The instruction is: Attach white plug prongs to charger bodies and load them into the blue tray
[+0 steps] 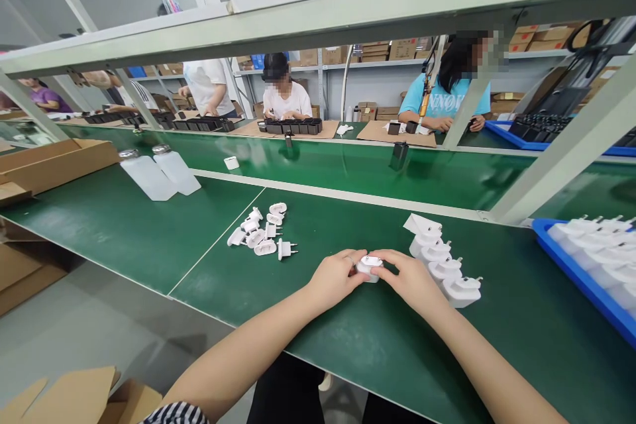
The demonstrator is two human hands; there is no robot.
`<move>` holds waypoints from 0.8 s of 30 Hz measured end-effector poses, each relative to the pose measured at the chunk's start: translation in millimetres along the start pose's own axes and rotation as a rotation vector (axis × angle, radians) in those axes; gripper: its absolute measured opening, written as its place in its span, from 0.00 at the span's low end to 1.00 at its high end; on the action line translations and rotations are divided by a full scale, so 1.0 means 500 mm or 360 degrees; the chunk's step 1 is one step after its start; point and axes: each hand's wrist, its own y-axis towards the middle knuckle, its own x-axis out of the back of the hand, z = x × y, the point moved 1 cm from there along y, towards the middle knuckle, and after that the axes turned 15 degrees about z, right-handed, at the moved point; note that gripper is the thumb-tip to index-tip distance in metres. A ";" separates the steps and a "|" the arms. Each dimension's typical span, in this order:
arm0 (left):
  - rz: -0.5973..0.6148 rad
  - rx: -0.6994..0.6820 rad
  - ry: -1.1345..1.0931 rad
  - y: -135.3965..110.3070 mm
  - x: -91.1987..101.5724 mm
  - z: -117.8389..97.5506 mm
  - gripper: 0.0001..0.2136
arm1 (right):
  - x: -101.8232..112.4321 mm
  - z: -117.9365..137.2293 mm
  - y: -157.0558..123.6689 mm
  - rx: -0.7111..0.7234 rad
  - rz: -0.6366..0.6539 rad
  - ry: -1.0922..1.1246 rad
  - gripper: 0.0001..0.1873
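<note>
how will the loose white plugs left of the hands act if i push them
The plugs would probably slide rather than roll far, given their flat oval faces. Their jutting prongs might catch on neighbours in that close cluster. The smooth, moulded look suggests stiff, light plastic.

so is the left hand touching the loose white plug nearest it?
Apart. The head view shows bare green tabletop between the left hand and the loose white plug, whose pins point toward the hand.
</note>
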 end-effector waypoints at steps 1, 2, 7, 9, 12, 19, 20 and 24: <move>0.0008 -0.0006 0.0061 -0.001 0.004 -0.002 0.17 | 0.003 0.002 0.001 -0.0022 0.0040 -0.0034 0.12; 0.0036 -0.0018 0.0127 -0.001 0.010 -0.005 0.17 | 0.007 0.004 0.002 -0.0039 0.0078 -0.0081 0.12; 0.0432 0.0071 0.0494 0.025 0.069 -0.036 0.11 | 0.033 0.030 0.024 -0.0271 0.0311 -0.0439 0.11; 0.0591 0.0176 0.0608 0.045 0.092 -0.053 0.09 | 0.044 0.043 0.036 -0.0371 0.0414 -0.0554 0.08; 0.0788 0.0250 0.0673 0.071 0.111 -0.070 0.07 | 0.053 0.057 0.051 -0.0405 0.0516 -0.0647 0.05; 0.0835 0.0071 0.0503 0.060 0.103 -0.042 0.07 | 0.054 0.077 0.053 -0.0415 0.0503 -0.0788 0.02; 0.0787 0.0055 0.0507 0.051 0.100 -0.039 0.08 | 0.053 0.082 0.050 -0.0402 0.0505 -0.0824 0.02; 0.0752 0.0015 0.0579 0.003 0.083 -0.053 0.12 | 0.040 0.100 0.021 -0.0331 0.0635 -0.0815 0.04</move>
